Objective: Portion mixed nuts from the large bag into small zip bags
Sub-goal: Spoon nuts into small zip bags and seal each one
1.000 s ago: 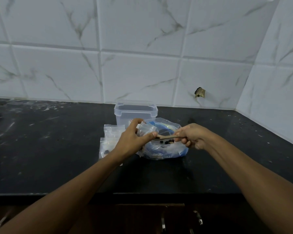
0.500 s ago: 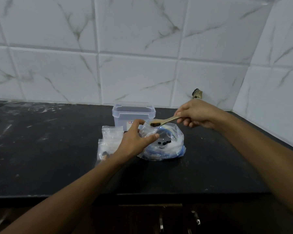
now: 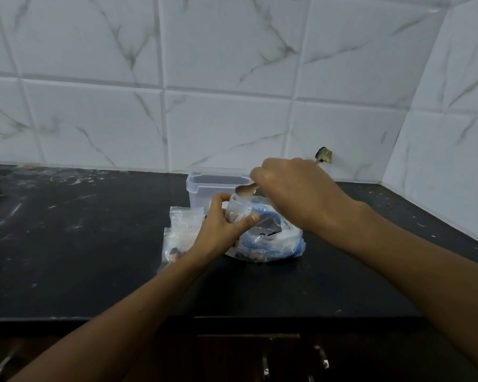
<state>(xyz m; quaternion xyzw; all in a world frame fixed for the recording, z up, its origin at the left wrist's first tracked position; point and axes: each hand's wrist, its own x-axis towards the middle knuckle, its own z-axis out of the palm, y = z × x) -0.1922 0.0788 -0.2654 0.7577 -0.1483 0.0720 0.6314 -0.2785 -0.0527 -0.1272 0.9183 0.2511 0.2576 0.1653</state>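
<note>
Two hands are seen at the middle of the frame, over a black counter [image 3: 66, 244]. One large bag [image 3: 273, 244], clear with blue print, lies on the counter at centre, its mouth gaping upward with dark nuts visible inside. One small zip bag [image 3: 236, 212] is held upright just above the large bag's left edge, its mouth turned up. The left hand [image 3: 218, 230] is curled round this bag, the thumb pressed across its front and the fingers wrapped behind. One wooden spoon [image 3: 244, 190] is gripped by the right hand [image 3: 293, 194], whose fingers are folded tightly round the handle. The spoon's long axis runs from upper right to lower left, the bowl tipped down at the small bag's mouth and the handle's end showing past the knuckles at upper right. Whether the bowl touches the bag cannot be told. Two more small bags [image 3: 181, 230] lie flat to the left of the large bag, overlapped, the lower one with dark pieces inside. One clear tub [image 3: 204, 188] stands just behind the bags, below the tiled wall [image 3: 232, 78].
</note>
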